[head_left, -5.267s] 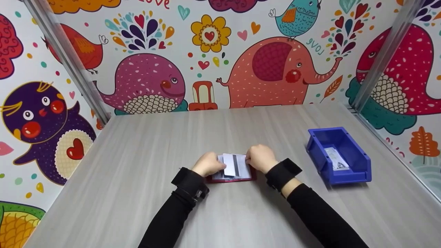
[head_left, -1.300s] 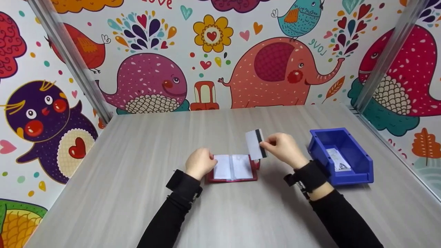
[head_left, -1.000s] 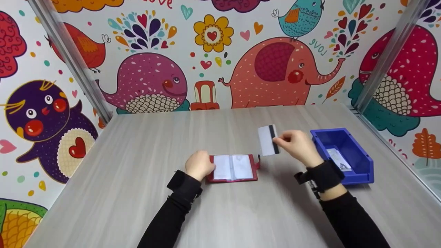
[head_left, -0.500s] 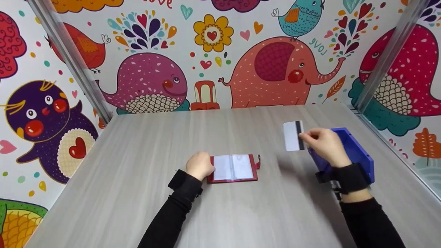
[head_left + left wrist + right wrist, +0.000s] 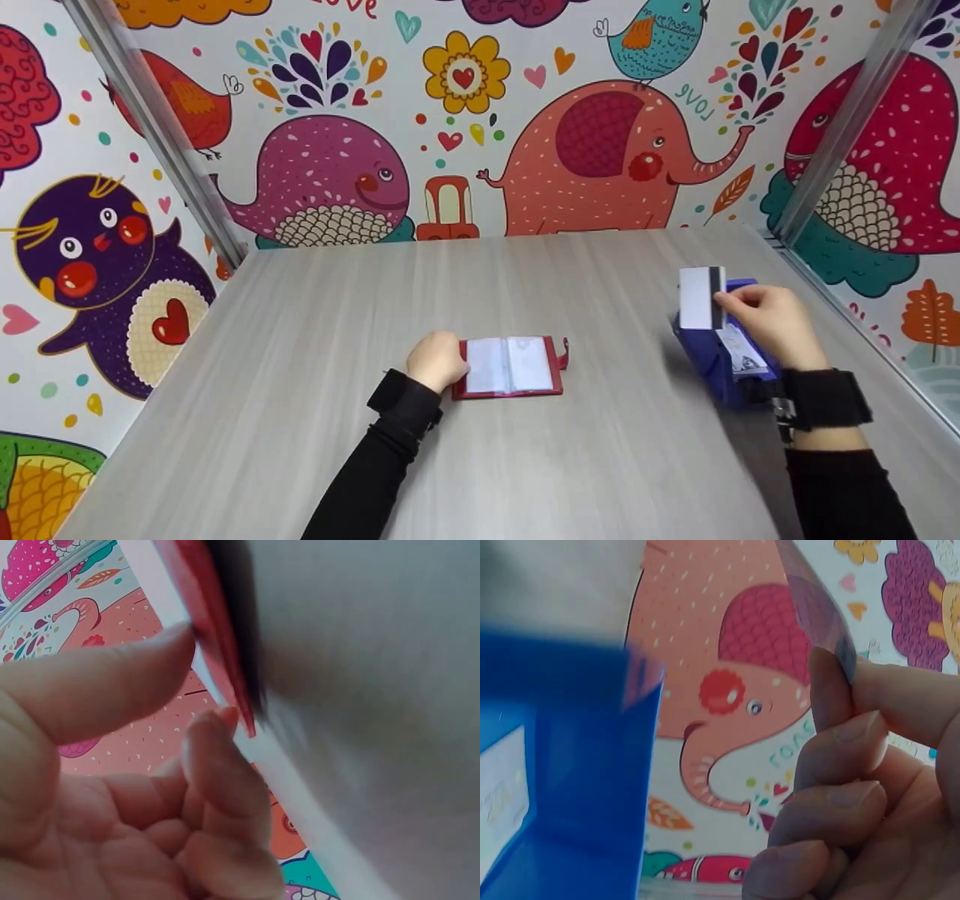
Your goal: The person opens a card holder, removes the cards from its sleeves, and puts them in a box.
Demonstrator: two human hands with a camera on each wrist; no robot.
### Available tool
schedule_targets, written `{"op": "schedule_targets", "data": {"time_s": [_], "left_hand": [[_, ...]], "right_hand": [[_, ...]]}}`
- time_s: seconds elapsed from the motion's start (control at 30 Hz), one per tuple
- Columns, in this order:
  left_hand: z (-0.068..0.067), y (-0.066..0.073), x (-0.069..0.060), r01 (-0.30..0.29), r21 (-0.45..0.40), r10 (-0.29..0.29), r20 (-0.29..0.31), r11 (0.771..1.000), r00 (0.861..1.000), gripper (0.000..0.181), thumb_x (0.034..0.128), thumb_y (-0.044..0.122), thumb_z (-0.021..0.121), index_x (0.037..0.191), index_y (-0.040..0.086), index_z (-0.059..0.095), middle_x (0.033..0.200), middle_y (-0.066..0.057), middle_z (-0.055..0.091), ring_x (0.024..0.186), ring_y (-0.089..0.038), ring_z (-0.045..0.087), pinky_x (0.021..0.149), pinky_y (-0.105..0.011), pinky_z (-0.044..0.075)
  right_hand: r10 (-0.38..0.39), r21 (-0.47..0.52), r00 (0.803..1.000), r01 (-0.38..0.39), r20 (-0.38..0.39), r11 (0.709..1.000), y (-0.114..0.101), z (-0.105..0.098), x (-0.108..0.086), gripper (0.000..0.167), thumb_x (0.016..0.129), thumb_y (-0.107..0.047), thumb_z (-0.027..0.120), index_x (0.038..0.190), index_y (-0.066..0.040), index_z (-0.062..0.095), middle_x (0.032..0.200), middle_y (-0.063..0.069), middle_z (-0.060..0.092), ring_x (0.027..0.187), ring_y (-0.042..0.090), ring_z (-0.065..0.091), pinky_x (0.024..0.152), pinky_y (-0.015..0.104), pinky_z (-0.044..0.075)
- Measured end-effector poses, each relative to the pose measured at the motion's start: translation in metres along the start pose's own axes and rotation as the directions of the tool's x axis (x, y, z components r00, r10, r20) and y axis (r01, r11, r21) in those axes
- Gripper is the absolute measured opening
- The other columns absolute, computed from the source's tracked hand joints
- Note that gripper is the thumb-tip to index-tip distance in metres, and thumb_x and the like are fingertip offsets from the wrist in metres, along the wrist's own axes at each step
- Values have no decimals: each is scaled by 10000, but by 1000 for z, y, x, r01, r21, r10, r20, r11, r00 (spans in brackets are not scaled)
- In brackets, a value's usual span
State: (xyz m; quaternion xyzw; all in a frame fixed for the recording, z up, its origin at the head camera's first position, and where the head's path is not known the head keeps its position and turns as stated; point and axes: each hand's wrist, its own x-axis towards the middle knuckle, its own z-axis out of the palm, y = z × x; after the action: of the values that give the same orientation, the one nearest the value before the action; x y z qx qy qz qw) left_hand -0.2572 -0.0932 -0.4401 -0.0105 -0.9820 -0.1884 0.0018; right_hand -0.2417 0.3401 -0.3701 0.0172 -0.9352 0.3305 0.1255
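A small red card holder (image 5: 555,375) lies spread open on the table, with whitish clear sleeves and a snap strap on its right side. My left hand (image 5: 436,361) pinches its left edge. In the left wrist view, the thumb (image 5: 97,682) presses the red cover (image 5: 214,622) and the other fingers are curled below. Off to the right, my right hand (image 5: 776,322) pinches a white card (image 5: 694,298) with a black magnetic stripe between thumb and index finger. The card is upright in the air, in front of the blue bin (image 5: 701,364), which the hand partly hides.
Inside the bin lies a whitish printed card (image 5: 741,349), also partly visible in the right wrist view. The grey wood-grain table (image 5: 360,300) is bounded by printed panels (image 5: 330,172) at the back and sides, with metal posts at the corners.
My right hand has lifted the white card off the card holder and carried it rightward to the blue bin. My left hand has shifted slightly left and stays on the holder's edge.
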Motion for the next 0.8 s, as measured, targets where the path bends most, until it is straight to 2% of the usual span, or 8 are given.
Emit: {"op": "schedule_targets", "data": {"time_s": [0.23,0.53,0.8], "left_hand": [[0,1,0,-3,5,3,2,1000,1000,120,783,111,717,849,16,685,906,-122,684,824,-284,643,693,-439,529],[0,0,1,-15,7,15,2,1000,1000,138,779,117,727,854,10,682,900,-125,686,824,-297,646,704,-444,527],[0,0,1,-11,-2,11,14,1000,1000,114,776,105,721,822,21,661,863,-109,671,798,-286,633,703,-436,520]], "right_hand": [[56,-25,998,-56,18,998,23,-11,-4,438,1003,-360,552,880,47,654,733,39,552,651,170,453,547,282,338],[122,-60,991,-118,49,991,43,-14,-5,432,1015,-372,516,839,10,616,729,38,532,666,196,459,556,298,337],[172,-103,982,-164,77,981,52,-19,-5,478,1026,-377,485,959,74,626,778,80,557,705,233,479,599,336,356]]}}
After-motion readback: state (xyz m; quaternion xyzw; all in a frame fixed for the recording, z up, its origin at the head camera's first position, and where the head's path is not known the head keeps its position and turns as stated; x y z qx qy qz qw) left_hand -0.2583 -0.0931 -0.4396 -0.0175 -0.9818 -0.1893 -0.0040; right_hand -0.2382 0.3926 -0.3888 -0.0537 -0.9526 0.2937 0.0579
